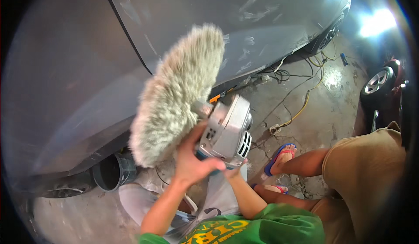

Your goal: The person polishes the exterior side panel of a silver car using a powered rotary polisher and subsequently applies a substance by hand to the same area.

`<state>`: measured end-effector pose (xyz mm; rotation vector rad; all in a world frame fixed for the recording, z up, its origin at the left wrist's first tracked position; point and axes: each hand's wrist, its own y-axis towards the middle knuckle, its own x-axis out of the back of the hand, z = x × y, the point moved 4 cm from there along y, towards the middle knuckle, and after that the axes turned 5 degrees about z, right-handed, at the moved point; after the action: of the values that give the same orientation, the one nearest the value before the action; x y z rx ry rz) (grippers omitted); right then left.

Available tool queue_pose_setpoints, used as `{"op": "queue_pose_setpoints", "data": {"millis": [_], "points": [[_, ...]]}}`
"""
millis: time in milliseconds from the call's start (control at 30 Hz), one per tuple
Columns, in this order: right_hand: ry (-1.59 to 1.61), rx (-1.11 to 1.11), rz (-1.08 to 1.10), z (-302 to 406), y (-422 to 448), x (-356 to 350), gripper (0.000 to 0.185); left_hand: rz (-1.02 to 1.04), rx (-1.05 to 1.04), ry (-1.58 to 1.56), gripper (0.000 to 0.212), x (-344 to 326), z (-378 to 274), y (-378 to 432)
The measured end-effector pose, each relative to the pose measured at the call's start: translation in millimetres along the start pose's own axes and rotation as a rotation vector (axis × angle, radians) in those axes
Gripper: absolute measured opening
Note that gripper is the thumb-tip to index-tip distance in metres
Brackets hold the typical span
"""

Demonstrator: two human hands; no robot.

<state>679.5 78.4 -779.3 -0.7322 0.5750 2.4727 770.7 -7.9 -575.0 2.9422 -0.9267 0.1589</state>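
Observation:
I hold a rotary polisher (226, 136) with a silver gear housing and a little blue body visible. Its large fluffy wool pad (180, 93) is tilted on edge, facing the grey car body (255, 25); whether they touch I cannot tell. My left hand (194, 162) grips the tool just behind the pad, thumb across the body. My right hand (234, 171) is around the lower body, its fingers mostly hidden by the housing. White smears mark the car's panel, and a dark panel seam runs down left of the pad.
A black bucket (114, 172) stands below the car at left. Cables and a yellow cord (302, 108) lie on the cracked concrete floor at right, near an orange-handled tool (217, 96). Close on my right is another person in sandals (278, 159). A red vehicle's wheel (378, 80) lies beyond.

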Motion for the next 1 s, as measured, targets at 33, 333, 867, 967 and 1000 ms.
{"op": "queue_pose_setpoints", "data": {"millis": [33, 333, 867, 967, 1000], "points": [[-0.043, -0.093, -0.033, 21, 3, 2, 0.094, 0.092, 0.035, -0.048, 0.125, -10, 1, -1], [-0.052, -0.083, -0.027, 97, 44, -36, 0.083, 0.108, -0.15, -0.208, 0.097, 23, 86, -48], [-0.243, -0.506, 0.11, 81, -109, -93, 0.122, 0.418, 0.122, -0.807, 0.107, 53, 7, 0], [-0.629, -0.189, -0.286, 111, -65, -132, 0.124, 0.307, -0.072, -0.675, 0.1, 37, -41, 6], [-0.703, -0.091, -0.29, 128, -47, -141, 0.125, 0.325, -0.066, -0.656, 0.1, 34, -50, 6]]}}
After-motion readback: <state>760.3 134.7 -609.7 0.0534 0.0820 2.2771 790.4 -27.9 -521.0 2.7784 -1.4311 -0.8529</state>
